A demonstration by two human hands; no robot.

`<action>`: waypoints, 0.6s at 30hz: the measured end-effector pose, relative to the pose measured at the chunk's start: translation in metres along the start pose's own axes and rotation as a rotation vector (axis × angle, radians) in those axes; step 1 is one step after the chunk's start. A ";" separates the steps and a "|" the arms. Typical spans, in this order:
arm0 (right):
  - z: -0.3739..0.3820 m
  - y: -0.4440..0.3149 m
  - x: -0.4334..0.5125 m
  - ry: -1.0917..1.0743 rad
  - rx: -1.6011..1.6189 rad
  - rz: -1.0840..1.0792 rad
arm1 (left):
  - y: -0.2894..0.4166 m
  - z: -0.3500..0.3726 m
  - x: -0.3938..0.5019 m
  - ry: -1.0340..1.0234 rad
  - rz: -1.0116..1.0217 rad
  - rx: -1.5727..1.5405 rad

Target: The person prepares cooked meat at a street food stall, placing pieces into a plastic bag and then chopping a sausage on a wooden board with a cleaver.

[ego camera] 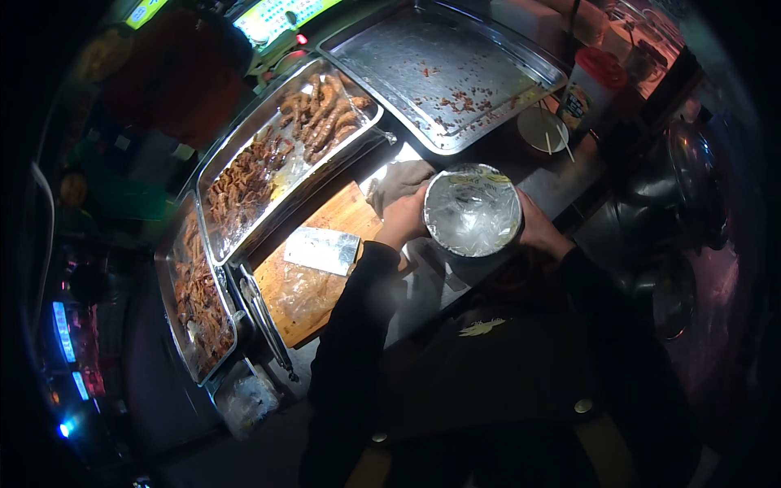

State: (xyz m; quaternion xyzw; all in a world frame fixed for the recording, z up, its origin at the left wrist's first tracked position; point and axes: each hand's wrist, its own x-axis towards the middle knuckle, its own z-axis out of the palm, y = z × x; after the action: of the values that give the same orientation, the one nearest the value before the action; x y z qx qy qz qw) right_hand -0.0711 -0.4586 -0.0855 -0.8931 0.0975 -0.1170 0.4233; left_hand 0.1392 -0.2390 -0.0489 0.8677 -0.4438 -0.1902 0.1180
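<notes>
My left hand [406,219] and my right hand [538,224] grip opposite sides of a round tub [473,210]. Clear plastic film lies crumpled across or inside its mouth; I cannot tell which. The rim hides some of my fingers. Just beyond my left hand is a bunched grey cloth [396,183]. A cleaver [320,250] lies flat on a wooden cutting board [354,210], left of my left forearm. Beside its blade, crumpled clear plastic [305,299] covers part of the board.
Two metal trays, one nearer [296,194] and one farther left [168,262], hold browned cooked food. A third tray [396,67] has scattered red-brown bits. Tongs [265,317] lie beside the board. At right stand a red-lidded cup [595,91] and a bowl with sticks [540,128].
</notes>
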 end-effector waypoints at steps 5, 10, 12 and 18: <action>0.010 0.034 0.013 -0.168 0.089 0.119 | 0.011 -0.003 0.006 -0.199 -0.092 0.035; 0.019 0.033 0.005 0.110 0.008 0.035 | 0.005 0.006 -0.001 -0.154 -0.060 0.016; 0.007 0.014 0.003 0.299 -0.016 0.159 | 0.001 0.004 -0.015 -0.068 -0.005 -0.070; -0.005 -0.064 0.026 0.201 -0.326 -0.275 | 0.012 0.014 -0.031 0.518 -0.022 -0.630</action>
State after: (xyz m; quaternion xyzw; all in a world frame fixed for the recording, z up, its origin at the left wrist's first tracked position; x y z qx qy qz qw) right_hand -0.0434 -0.4300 -0.0295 -0.9385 0.0341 -0.2445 0.2415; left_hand 0.1078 -0.2215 -0.0501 0.8131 -0.3100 -0.0930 0.4839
